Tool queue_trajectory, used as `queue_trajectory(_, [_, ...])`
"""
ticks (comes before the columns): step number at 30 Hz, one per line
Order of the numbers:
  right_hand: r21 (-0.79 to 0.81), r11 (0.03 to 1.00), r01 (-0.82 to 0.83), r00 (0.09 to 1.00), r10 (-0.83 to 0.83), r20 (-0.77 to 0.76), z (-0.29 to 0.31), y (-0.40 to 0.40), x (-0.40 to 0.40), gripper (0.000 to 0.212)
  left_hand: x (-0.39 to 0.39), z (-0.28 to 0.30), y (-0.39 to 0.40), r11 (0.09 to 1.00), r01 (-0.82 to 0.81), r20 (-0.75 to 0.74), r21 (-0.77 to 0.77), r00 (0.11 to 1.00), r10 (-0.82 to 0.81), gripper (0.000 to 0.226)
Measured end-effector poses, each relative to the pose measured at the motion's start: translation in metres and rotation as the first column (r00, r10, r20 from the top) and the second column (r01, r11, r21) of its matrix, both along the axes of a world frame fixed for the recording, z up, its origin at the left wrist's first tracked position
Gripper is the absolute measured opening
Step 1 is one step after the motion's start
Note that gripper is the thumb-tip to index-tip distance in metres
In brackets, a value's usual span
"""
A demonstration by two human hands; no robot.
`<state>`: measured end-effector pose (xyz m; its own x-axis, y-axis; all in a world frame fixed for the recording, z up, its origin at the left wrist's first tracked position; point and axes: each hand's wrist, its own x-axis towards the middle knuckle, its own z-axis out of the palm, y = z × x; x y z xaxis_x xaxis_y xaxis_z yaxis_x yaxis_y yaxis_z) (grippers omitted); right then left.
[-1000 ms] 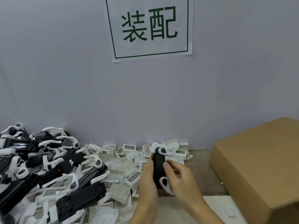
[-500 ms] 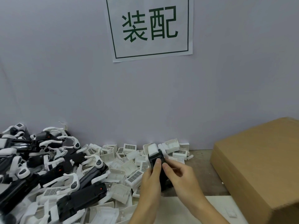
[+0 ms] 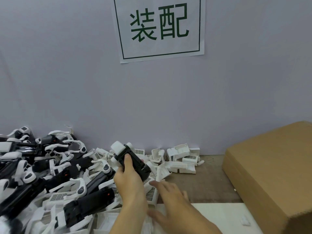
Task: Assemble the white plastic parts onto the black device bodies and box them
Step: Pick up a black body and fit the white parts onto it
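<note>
Where the brown worktop (image 3: 199, 184) meets the grey wall (image 3: 67, 81), left hand (image 3: 130, 181) gripping black device body (image 3: 133, 161), right hand (image 3: 170, 200) open.

A white paper sign (image 3: 160, 27) is hanging on the grey wall (image 3: 67, 73), showing two large dark green characters, 装配, inside a thin dark green rectangular border. Several white plastic parts (image 3: 184, 152) in the pile are carrying black barcode-like printed blocks; their content is proving too small to read. The cardboard box (image 3: 270, 174) is showing no legible print.
</note>
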<state>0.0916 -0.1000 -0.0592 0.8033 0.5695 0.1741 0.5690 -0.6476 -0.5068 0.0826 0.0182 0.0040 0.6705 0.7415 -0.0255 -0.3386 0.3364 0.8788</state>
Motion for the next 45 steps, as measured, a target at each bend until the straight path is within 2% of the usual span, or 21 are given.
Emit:
queue_trajectory(2, [-0.044,0.999,0.006,1.000,-0.007,-0.012,-0.001,0.001,0.002,0.071,0.000,-0.002,-0.002,1.000,-0.002,-0.007,0.021,1.000,0.003,0.029])
queue_trajectory(3, [-0.060,0.998,0.021,1.000,-0.020,0.015,-0.001,0.000,0.004,0.068,0.000,-0.003,-0.003,1.000,0.005,-0.016,0.026,1.000,-0.005,0.029])
queue_trajectory(6, [-0.007,0.999,0.042,0.992,-0.041,0.117,-0.002,-0.004,0.010,0.041,0.001,-0.007,-0.005,0.997,0.055,-0.045,0.054,0.998,-0.053,0.029])
queue_trajectory(8, [0.081,0.995,0.049,0.994,-0.056,0.095,-0.001,-0.004,0.011,0.029,0.001,-0.009,-0.006,0.992,0.090,-0.061,0.083,0.995,-0.085,0.028])
queue_trajectory(18, [0.220,0.956,0.192,0.981,-0.190,-0.029,0.005,-0.042,0.026,0.017,0.001,-0.012,-0.010,0.979,0.176,-0.108,0.105,0.980,-0.165,0.028])
queue_trajectory(21, [0.426,0.825,0.371,0.927,-0.353,-0.124,0.011,-0.057,0.032,0.017,0.001,-0.014,-0.012,0.969,0.210,-0.131,0.126,0.972,-0.194,0.027])
queue_trajectory(24, [0.638,0.588,0.498,0.858,-0.439,-0.265,0.017,-0.058,0.033,0.017,0.001,-0.015,-0.016,0.951,0.255,-0.157,0.173,0.961,-0.229,0.022])
queue_trajectory(26, [0.710,0.475,0.520,0.808,-0.543,-0.228,0.019,-0.054,0.032,0.017,0.001,-0.016,-0.019,0.926,0.309,-0.177,0.215,0.945,-0.274,0.017])
queue_trajectory(28, [0.766,0.436,0.472,0.786,-0.601,-0.142,0.022,-0.047,0.027,0.019,0.001,-0.018,-0.024,0.885,0.392,-0.218,0.251,0.914,-0.343,0.019])
queue_trajectory(30, [0.811,0.473,0.345,0.838,-0.544,-0.039,0.025,-0.038,0.021,0.023,0.001,-0.019,-0.030,0.847,0.470,-0.258,0.249,0.875,-0.409,0.023])
queue_trajectory(31, [0.808,0.527,0.266,0.864,-0.502,0.043,0.026,-0.035,0.018,0.025,0.001,-0.020,-0.033,0.837,0.497,-0.265,0.227,0.859,-0.438,0.025])
queue_trajectory(34, [0.654,0.756,0.021,0.856,-0.352,0.379,0.028,-0.028,0.012,0.030,0.001,-0.019,-0.034,0.842,0.528,-0.227,0.113,0.838,-0.496,0.036])
queue_trajectory(35, [0.589,0.807,-0.052,0.841,-0.283,0.462,0.027,-0.026,0.011,0.029,0.001,-0.020,-0.032,0.847,0.524,-0.209,0.090,0.842,-0.498,0.039])
queue_trajectory(37, [0.501,0.852,-0.154,0.830,-0.164,0.533,0.027,-0.022,0.009,0.028,0.002,-0.022,-0.029,0.862,0.500,-0.190,0.084,0.857,-0.478,0.042])
queue_trajectory(39, [0.490,0.850,-0.194,0.843,-0.111,0.526,0.027,-0.020,0.006,0.032,0.004,-0.025,-0.027,0.876,0.478,-0.178,0.067,0.869,-0.461,0.041])
queue_trajectory(41, [0.553,0.817,-0.163,0.858,-0.160,0.488,0.029,-0.021,0.005,0.033,0.005,-0.027,-0.027,0.873,0.483,-0.185,0.065,0.866,-0.465,0.040])
queue_trajectory(43, [0.663,0.748,-0.044,0.868,-0.299,0.396,0.032,-0.024,0.004,0.025,0.005,-0.029,-0.028,0.855,0.505,-0.193,0.120,0.856,-0.479,0.036])
queue_trajectory(45, [0.736,0.667,0.119,0.902,-0.383,0.201,0.034,-0.026,0.005,0.016,0.003,-0.030,-0.031,0.824,0.511,-0.185,0.245,0.859,-0.478,0.027])
